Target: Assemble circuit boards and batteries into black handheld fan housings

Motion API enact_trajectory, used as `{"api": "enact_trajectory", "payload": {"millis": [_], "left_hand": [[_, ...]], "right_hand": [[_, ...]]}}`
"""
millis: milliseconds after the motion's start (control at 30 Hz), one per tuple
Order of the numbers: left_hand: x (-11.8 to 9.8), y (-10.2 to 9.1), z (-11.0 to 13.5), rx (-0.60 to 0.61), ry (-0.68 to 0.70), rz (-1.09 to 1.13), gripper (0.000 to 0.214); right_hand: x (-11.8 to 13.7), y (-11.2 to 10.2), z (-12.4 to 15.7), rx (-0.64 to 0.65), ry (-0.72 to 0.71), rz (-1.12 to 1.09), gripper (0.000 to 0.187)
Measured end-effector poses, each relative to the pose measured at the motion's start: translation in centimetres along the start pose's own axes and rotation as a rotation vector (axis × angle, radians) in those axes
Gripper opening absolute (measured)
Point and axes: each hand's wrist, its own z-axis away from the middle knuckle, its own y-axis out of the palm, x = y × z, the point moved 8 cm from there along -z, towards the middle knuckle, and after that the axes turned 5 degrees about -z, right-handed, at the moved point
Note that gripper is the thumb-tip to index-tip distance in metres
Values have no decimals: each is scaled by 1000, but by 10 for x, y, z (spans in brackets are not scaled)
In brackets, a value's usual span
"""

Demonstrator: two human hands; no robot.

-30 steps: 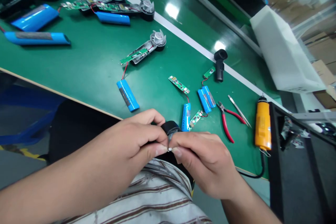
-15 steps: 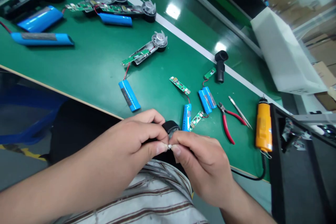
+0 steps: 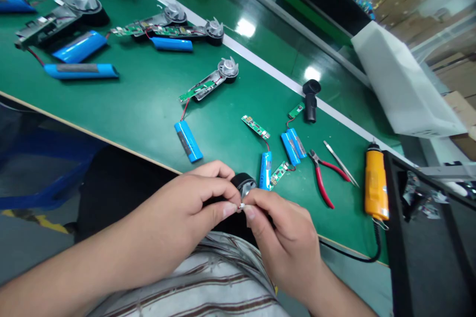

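Note:
Close to the table's front edge, my left hand (image 3: 203,193) and my right hand (image 3: 284,228) meet, thumbs and index fingertips pinched together. Between them shows a tiny white piece (image 3: 242,206), which looks like a small connector; any wires on it are too small to make out. Just behind the fingertips is a round black fan housing (image 3: 243,179), mostly covered by my hands. Beyond my right hand lie a blue battery pack (image 3: 265,171) and a green circuit board (image 3: 278,174).
Red-handled cutters (image 3: 323,178), tweezers (image 3: 340,162) and an orange electric screwdriver (image 3: 376,183) lie to the right. A black housing (image 3: 311,101) stands farther back. Several fan assemblies with batteries occupy the left, one fan unit (image 3: 210,81) nearer the middle. A white box (image 3: 405,84) is at the back right.
The camera view has shifted slightly, bringing more of the left-hand assemblies into sight. Both hands keep their pinch at the white piece, with the right fingertips moved very little.

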Motion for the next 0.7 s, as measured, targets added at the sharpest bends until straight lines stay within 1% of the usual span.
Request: {"api": "enact_trajectory", "payload": {"millis": [133,267,400,533,700], "left_hand": [[1,-1,2,-55,-2,19,22],[7,1,1,-84,-15,3,23],[6,1,0,-125,38,-46,24],[3,3,5,-146,-12,-102,25],[-1,2,11,-200,-30,-97,27]], "right_hand": [[0,1,1,8,-6,-1,13],[1,1,0,25,-29,8,16],[-2,2,1,23,-10,-33,16],[-6,3,2,40,12,-93,19],[-11,5,1,83,16,-156,19]]}}
